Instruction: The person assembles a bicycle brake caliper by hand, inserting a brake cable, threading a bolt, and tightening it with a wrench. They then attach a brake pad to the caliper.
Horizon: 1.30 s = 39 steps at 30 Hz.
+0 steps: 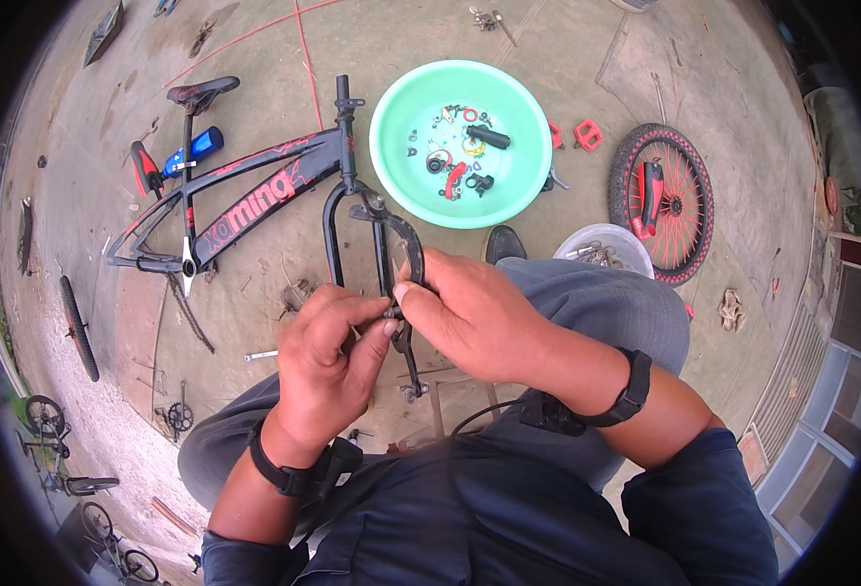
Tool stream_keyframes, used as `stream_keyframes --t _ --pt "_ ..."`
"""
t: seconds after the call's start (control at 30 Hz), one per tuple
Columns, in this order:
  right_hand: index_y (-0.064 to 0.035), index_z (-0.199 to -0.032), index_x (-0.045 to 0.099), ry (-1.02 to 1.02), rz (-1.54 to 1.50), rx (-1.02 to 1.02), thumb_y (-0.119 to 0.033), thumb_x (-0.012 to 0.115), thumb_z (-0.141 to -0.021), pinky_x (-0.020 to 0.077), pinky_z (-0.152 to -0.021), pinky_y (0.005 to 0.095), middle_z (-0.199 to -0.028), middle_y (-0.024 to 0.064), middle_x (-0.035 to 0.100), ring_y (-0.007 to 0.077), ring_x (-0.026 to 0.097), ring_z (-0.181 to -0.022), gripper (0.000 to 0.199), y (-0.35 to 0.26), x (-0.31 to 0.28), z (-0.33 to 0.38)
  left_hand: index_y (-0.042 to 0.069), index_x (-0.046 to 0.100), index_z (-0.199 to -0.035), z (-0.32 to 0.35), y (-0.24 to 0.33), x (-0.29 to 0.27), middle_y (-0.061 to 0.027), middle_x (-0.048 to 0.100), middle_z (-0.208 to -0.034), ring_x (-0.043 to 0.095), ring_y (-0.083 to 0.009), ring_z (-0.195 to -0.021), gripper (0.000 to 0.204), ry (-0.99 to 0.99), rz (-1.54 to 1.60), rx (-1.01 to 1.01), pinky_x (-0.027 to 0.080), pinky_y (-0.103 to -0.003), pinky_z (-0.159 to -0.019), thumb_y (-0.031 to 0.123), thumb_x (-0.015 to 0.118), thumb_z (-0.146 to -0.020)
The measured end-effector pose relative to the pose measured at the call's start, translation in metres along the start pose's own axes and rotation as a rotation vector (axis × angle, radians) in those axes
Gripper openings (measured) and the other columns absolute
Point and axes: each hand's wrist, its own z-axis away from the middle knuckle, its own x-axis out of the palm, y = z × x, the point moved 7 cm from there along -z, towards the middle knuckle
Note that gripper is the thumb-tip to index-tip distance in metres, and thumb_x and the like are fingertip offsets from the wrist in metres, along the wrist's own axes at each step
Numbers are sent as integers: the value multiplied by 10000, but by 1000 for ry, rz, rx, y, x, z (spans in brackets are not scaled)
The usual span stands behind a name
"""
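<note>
Between both hands I hold a black, curved bicycle caliper brake (pixel 412 239), its arms reaching above and below my fingers. My right hand (pixel 474 313) is closed round the upper curved arm, with the thumb pressed on it. My left hand (pixel 328 356) pinches a small dark piece at the brake's middle, its fingertips almost meeting the right thumb. The fingers hide most of that piece. Just beyond the hands, the fork (pixel 334 239) of a black and red bicycle frame (pixel 274 200) lies on the ground, partly behind the brake.
A mint-green basin (pixel 387 161) with small parts stands ahead. To its right are a red pedal (pixel 587 135), a white bowl (pixel 635 244) of metal pieces and a red-spoked wheel (pixel 701 186). A wrench (pixel 259 355) and crankset (pixel 178 417) lie left.
</note>
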Motion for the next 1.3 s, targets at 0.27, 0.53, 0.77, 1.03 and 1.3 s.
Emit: stream_keyframes --t 0.27,0.53,0.77,1.03,1.3 --pt "5 -1015 586 0 -10 -15 -224 544 -1033 486 -690 445 -807 184 630 368 633 -747 233 -3 0 -1 26 697 -999 5 -8 2 -64 615 -819 569 -144 -644 170 31 117 -83 451 -283 -569 11 812 -875" --pt "9 -1005 583 -3 4 -14 -213 547 -1028 482 -692 455 -815 191 636 383 639 -765 225 -3 -1 -1 23 701 -995 3 -5 1 -61 624 -825 575 -145 -663 165 11 78 -75 458 -284 -582 28 817 -877" --pt "8 -999 578 7 31 -33 -191 554 -1024 475 -685 464 -809 197 631 399 633 -767 202 -3 -1 -1 25 704 -976 1 -6 0 -65 627 -797 582 -172 -670 140 -6 73 -91 469 -308 -599 35 810 -884" --pt "9 -1002 583 -6 49 -12 -201 553 -1022 473 -684 468 -805 201 629 405 630 -766 213 -3 -1 -1 21 696 -959 -1 -3 0 -70 608 -778 577 -189 -665 120 -32 22 -67 464 -322 -599 37 796 -896" --pt "9 -1006 588 -3 27 6 -205 548 -1026 476 -680 459 -807 198 633 391 631 -751 219 -2 -2 -1 20 685 -993 2 -3 0 -75 604 -789 574 -184 -642 178 13 7 -59 452 -315 -566 35 816 -874"
